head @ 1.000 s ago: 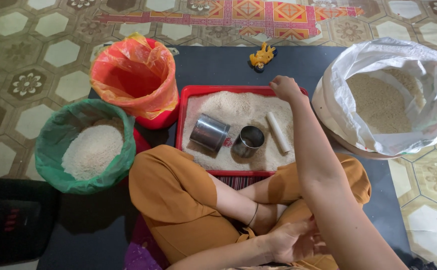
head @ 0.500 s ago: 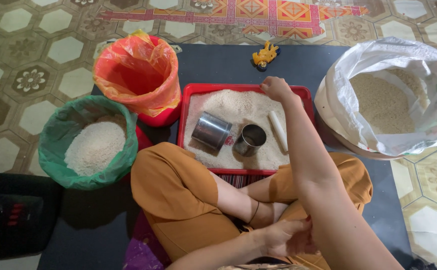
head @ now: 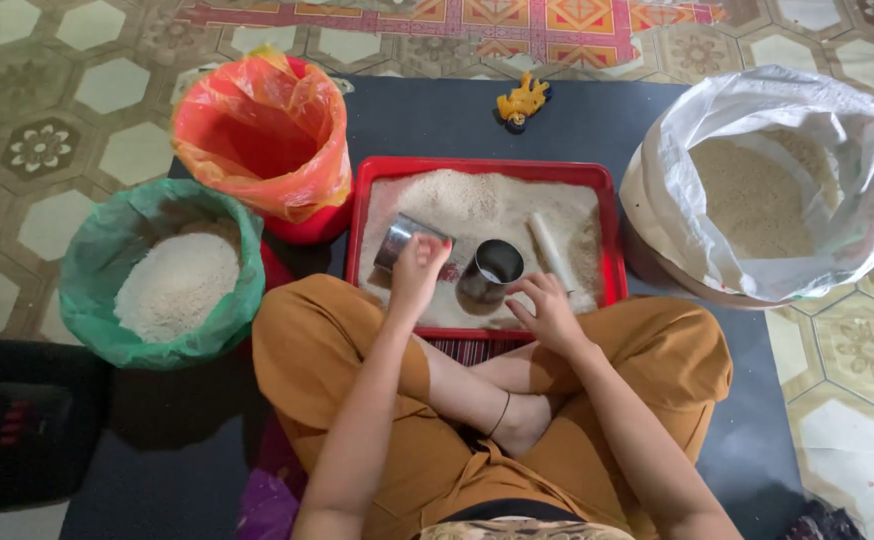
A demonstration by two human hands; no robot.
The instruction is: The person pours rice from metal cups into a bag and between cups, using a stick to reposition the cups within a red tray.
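Grain is spread across the floor of a red tray [head: 612, 262], heaped highest toward the far edge. Two metal cups stand in the tray. The left hand [head: 419, 268] is placed against the near side of the tilted metal cup [head: 400, 240] at the tray's left; the fingers are curled at its wall, but whether the cup is actually clasped cannot be told from this view. The right hand [head: 547, 310] is held over the tray's near edge with its fingers partly spread and nothing enclosed in them; its fingertips lie just beside the upright metal cup [head: 497, 266], whose dark opening faces up. A pale cylindrical roll [head: 551, 252] lies in the grain to the right of that cup.

The tray is set on a dark mat [head: 457, 115], directly in front of crossed legs in orange trousers [head: 327, 350]. To the left, a basin lined with green plastic [head: 92, 270] is part filled with white grain. Behind it, a red bucket lined with orange plastic [head: 257, 130] is touching the tray's left corner. To the right, a large white sack [head: 837, 150] stands open with brownish grain inside. A small yellow toy [head: 522, 102] lies on the mat beyond the tray.
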